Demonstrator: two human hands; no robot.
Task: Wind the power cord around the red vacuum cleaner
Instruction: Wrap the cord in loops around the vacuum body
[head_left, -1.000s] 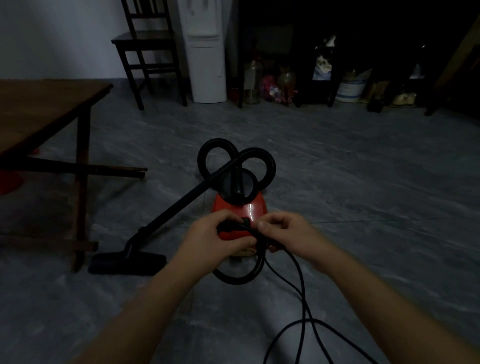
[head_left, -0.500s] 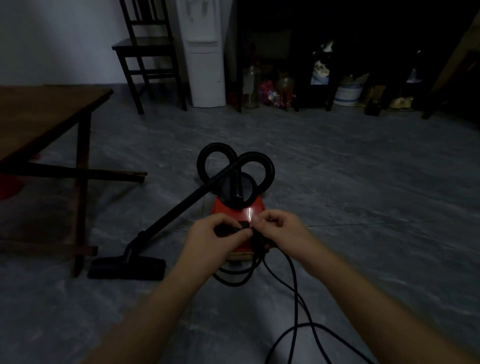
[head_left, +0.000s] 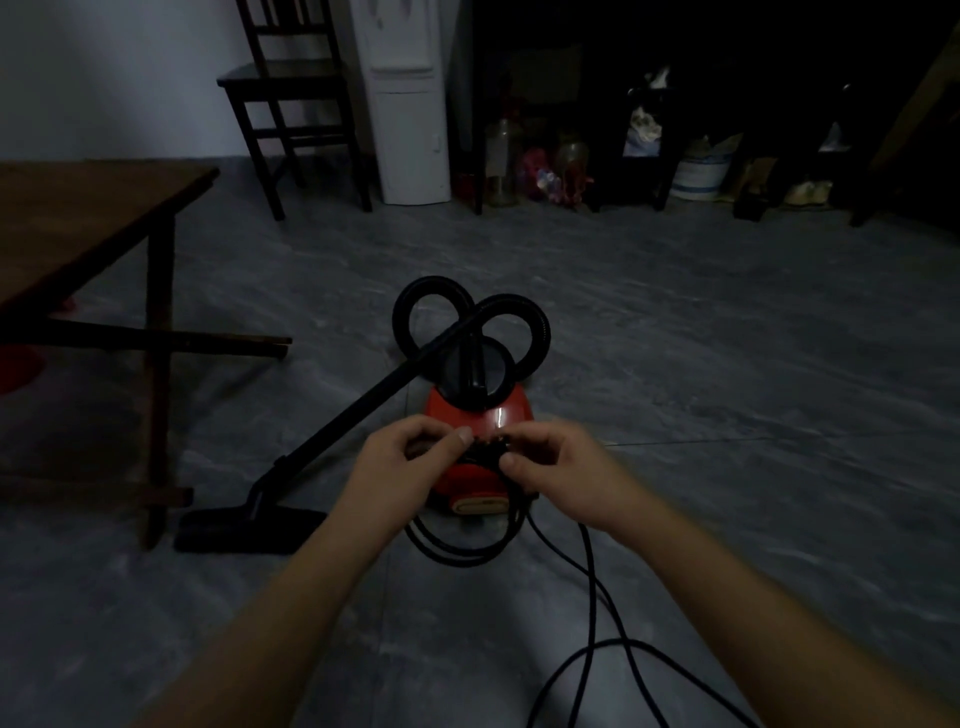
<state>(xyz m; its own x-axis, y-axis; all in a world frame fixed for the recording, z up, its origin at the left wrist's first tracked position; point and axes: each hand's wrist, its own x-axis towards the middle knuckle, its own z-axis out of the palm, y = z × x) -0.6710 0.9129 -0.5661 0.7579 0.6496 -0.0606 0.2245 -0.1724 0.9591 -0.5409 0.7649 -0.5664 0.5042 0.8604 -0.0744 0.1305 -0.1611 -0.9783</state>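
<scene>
Since half-second back: hands parted slightly, hanging loop dropped lower. Left hand (head_left: 410, 457) and right hand (head_left: 558, 470) both pinch thin black power cord (head_left: 589, 571) over small red canister vacuum cleaner (head_left: 480, 415) on grey floor (head_left: 727, 415), likely forming next turn. Slack trails right.

Dim room, grey marbled floor (head_left: 727, 364)

We see a wooden desk (head_left: 78, 218) at our left. A dark chair (head_left: 291, 93) stands beside a white water dispenser (head_left: 410, 130).
</scene>
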